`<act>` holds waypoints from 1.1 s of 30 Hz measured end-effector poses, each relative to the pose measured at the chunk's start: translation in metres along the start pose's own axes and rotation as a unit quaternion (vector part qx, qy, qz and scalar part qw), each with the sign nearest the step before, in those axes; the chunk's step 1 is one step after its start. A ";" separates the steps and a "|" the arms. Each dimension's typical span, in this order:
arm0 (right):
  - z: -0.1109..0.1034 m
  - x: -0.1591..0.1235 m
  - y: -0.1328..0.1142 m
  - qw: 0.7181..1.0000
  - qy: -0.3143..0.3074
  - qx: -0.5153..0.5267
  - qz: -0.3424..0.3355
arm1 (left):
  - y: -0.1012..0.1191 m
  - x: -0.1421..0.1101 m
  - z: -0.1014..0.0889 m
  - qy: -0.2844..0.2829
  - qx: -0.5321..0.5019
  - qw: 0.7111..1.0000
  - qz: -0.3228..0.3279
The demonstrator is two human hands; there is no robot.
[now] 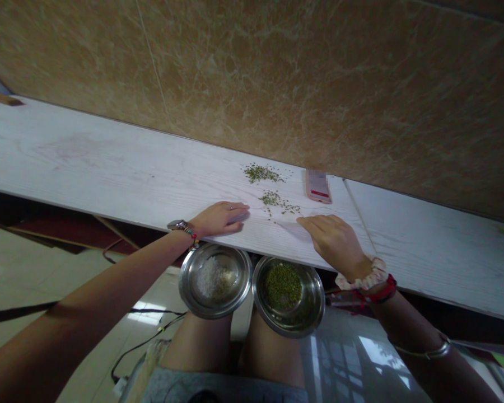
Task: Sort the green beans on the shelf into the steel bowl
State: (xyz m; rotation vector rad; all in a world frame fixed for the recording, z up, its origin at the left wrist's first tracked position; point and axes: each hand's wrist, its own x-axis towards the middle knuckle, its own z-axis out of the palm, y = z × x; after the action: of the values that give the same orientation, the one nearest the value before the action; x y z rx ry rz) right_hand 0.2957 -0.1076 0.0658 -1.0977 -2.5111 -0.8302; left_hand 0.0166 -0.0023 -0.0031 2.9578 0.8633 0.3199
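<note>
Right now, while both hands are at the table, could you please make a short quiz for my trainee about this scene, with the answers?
1. True or false: some green grains lie loose on the white table.
2. Which bowl holds a heap of green grains? (a) the person's left one; (b) the person's right one; (c) neither.
3. Which hand is nearer the phone?

Key: 1 true; 2 b, the right bowl; 3 the right hand.

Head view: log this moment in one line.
left hand: open, on white counter | right hand: beside nearer green-grain pile, hold unclear | left bowl: white contents | right bowl: green grains | phone: beyond right hand
</note>
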 end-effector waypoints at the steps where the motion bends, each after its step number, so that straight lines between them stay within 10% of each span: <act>1: -0.002 -0.002 0.001 1.000 0.001 0.003 0.001 | 0.000 0.000 0.000 0.001 0.001 1.000 -0.001; 33: 0.005 0.000 0.001 0.997 -0.045 -0.011 0.065 | -0.002 0.000 0.004 0.010 -0.006 1.000 0.005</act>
State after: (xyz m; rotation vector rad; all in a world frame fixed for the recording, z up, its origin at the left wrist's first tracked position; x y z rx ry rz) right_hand 0.2962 -0.1038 0.0619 -1.3176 -2.4749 -0.7910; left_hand 0.0164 0.0000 -0.0069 2.9542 0.8476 0.3551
